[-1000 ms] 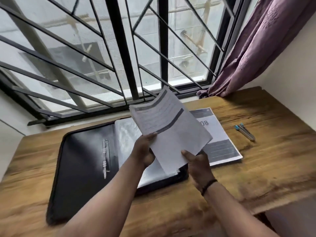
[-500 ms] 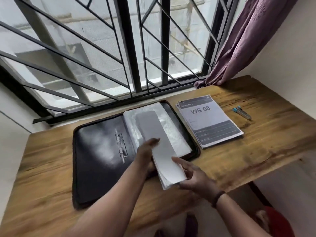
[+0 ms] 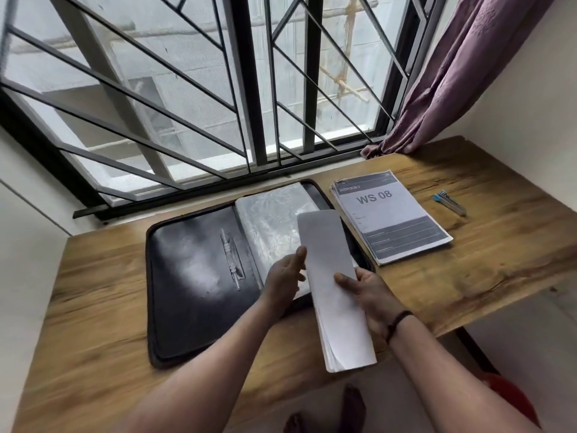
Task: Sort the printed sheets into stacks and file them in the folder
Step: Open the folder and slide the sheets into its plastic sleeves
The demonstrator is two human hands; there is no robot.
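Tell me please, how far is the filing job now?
Partly done, it seems. One stack, topped "WS 08", lies sorted on the table beside the open folder. In hand: the right hand grips a bundle of sheets above the folder, and the left hand touches its edge. Left: nothing printed shows in the folder's sleeves, so both piles look unfiled.

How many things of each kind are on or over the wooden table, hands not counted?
Open black folder: 1
Stacks of printed sheets: 2 (the WS 08 stack on the table, the held bundle)
Blue-tipped pen-like item: 1
Total: 4
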